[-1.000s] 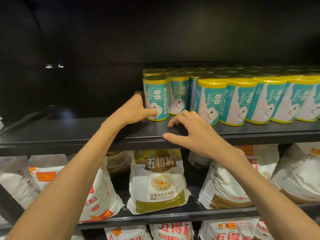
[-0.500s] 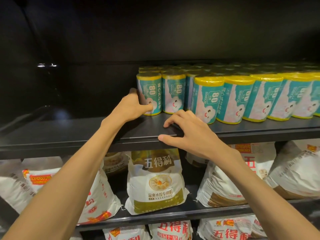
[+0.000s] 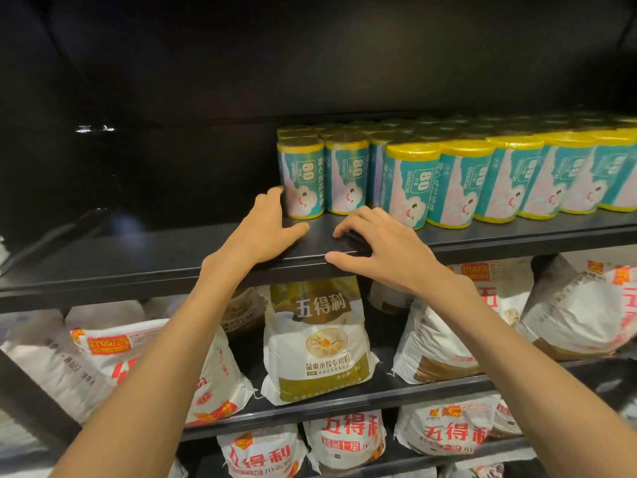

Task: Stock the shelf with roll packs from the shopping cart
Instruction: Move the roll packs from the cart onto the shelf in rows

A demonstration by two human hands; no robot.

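Teal and white roll packs with yellow tops stand in rows on the right half of the dark upper shelf. The leftmost front roll pack stands at the end of the row. My left hand rests on the shelf with its fingertips against the left side of that pack and its thumb spread toward the right. My right hand lies on the shelf's front edge with fingers bent on the board and the thumb along the lip. It holds nothing. The shopping cart is out of view.
The left half of the upper shelf is bare and dark. Below it, white flour bags fill two lower shelves. A dark back wall closes off the shelf behind the packs.
The leftmost roll pack has gone further back on the shelf. My left hand's thumb has come off the pack's front and now lies spread on the shelf. My right hand has stayed on the edge.
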